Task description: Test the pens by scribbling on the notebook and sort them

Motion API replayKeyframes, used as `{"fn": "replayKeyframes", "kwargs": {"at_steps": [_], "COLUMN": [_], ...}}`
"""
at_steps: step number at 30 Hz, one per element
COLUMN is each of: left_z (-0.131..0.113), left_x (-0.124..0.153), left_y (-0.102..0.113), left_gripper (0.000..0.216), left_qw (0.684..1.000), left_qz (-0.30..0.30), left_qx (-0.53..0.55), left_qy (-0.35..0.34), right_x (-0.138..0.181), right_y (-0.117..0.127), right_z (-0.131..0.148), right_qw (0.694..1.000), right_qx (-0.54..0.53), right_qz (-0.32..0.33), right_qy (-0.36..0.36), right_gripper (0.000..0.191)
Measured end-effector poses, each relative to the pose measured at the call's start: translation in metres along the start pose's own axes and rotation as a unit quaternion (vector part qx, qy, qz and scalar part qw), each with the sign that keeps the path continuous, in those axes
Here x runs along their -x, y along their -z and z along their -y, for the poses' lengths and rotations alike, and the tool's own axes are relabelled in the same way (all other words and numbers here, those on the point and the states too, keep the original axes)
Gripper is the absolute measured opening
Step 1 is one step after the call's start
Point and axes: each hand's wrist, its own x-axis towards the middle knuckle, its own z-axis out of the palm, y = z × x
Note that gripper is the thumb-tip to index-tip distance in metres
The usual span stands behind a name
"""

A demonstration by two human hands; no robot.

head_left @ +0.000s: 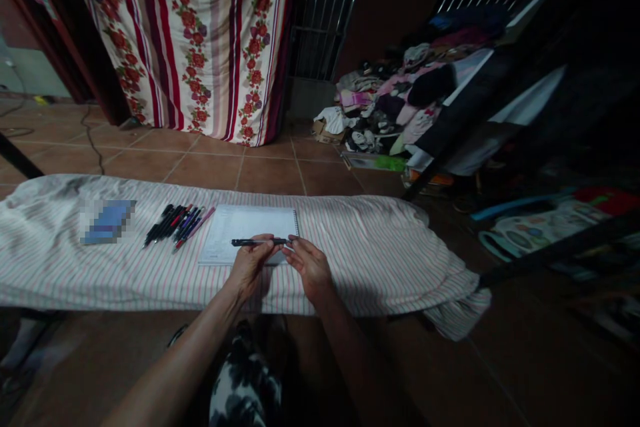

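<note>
A black pen (pixel 245 242) lies level between my two hands, above the near edge of a spiral notebook (pixel 240 221). My left hand (pixel 251 260) pinches the pen around its middle. With thumb and fingertips closed, my right hand (pixel 311 267) grips the pen's right end. White, faintly printed paper shows on the notebook, and its wire binding runs down the right side. To the left of the notebook rests a bunch of several pens (pixel 175 221), mostly black, with some red, blue and pink ones.
A striped cloth (pixel 365 240) covers the long low surface, and a blurred blue object (pixel 109 221) lies at its left. Beyond hangs a floral curtain (pixel 200 47) over a tiled floor (pixel 265 170). Heaped clothes (pixel 395 97) fill the back right.
</note>
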Motion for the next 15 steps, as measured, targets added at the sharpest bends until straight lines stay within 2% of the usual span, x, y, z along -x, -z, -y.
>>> {"fn": "replayKeyframes", "kwargs": {"at_steps": [6, 15], "left_z": [0.000, -0.001], "left_x": [-0.025, -0.060], "left_y": [0.017, 0.055], "left_gripper": [0.025, 0.021], "left_qw": [1.000, 0.996], "left_qz": [-0.016, -0.085], "left_qx": [-0.001, 0.000], "left_qy": [0.005, -0.004], "right_x": [-0.031, -0.080], "right_y": [-0.004, -0.019], "right_z": [-0.013, -0.050], "right_qw": [0.999, 0.997], "right_qx": [-0.002, 0.005], "right_qz": [0.011, 0.042], "right_qy": [-0.030, -0.066], "right_gripper": [0.038, 0.037]}}
